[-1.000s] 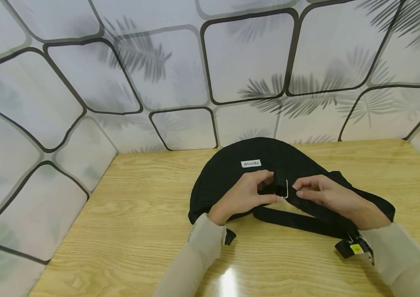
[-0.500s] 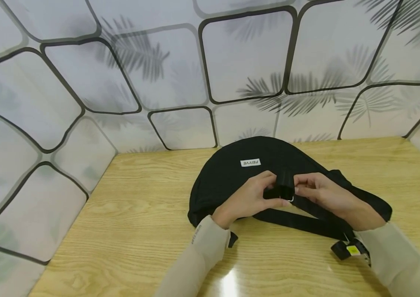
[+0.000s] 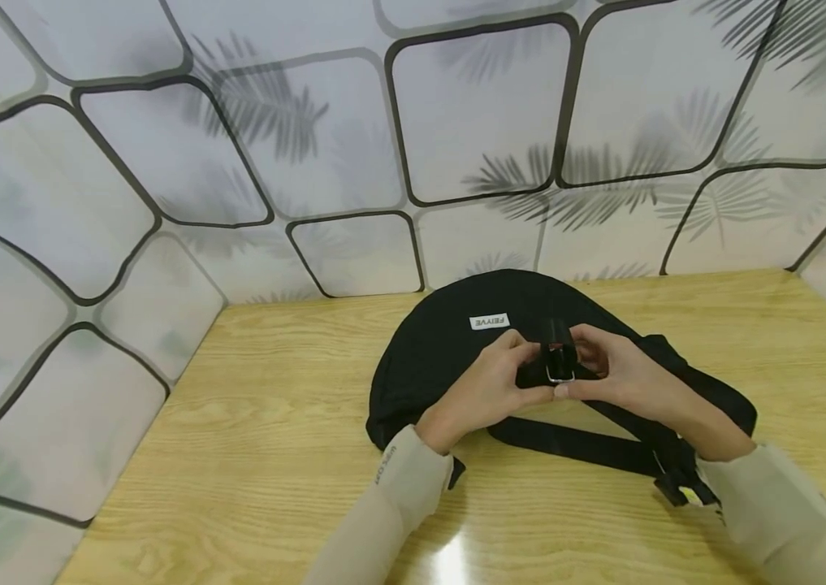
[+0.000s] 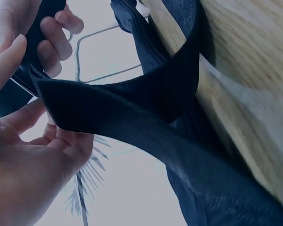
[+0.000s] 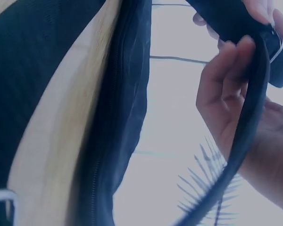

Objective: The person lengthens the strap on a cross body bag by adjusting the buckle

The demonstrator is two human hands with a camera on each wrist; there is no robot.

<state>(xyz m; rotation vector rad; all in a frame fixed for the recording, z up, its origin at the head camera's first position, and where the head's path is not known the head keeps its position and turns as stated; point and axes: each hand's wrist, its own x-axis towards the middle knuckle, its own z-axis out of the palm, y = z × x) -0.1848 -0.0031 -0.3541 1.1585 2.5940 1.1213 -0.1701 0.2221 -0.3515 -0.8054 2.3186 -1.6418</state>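
A black half-round bag with a white label lies on the table. Over its front, both hands hold a black webbing strap that passes through a metal-framed buckle. My left hand pinches the strap on the buckle's left, thumb along the lower edge. On the other side, my right hand grips it, its thumb right at the metal frame. The wrist views show the strap folded over between the fingers, with a length curving back toward the bag; part of the buckle is hidden by fingers.
The strap's lower run crosses the wooden table to a black fitting with a yellow tag beside the right sleeve. A short black strap end pokes out near the left sleeve. Patterned wall covering stands behind.
My right hand has come in from the right, first to the strap and then around the buckle. The buckle has turned so its opening faces me, and the yellow tag is now partly hidden.
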